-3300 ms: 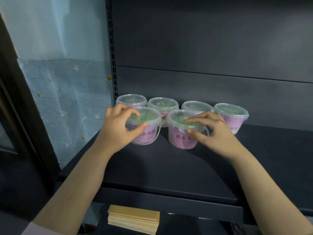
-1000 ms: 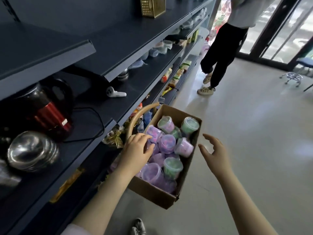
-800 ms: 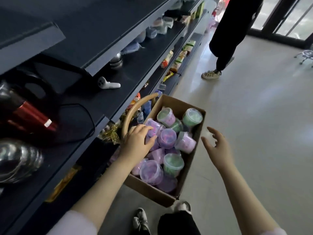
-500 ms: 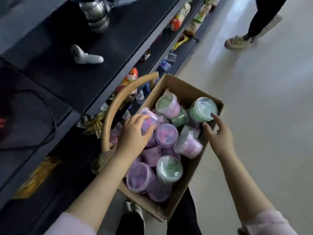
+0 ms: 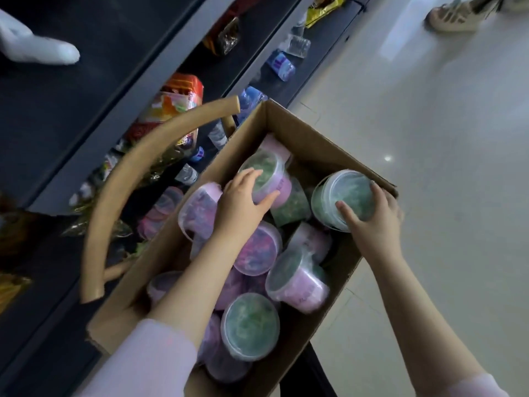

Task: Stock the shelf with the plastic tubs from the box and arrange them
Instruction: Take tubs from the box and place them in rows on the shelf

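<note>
An open cardboard box stands on the floor beside the shelving, filled with several small plastic tubs, pink or green, with clear lids. My left hand grips a pink tub with green contents at the box's far side, fingers over the lid and thumb on its side. My right hand grips a green tub at the box's far right corner. Other tubs, such as a green-lidded tub and a pink tub, lie loose below my arms.
Dark shelves run along the left, holding snack packets, small water bottles and a white object. A curved tan basket handle arches beside the box. Another person's shoe stands on the pale floor at the top right.
I turned from the shelf's tub rows down to the box. Both hands reached in; the left moved forward onto the pink tub and the right closed on the green tub.
</note>
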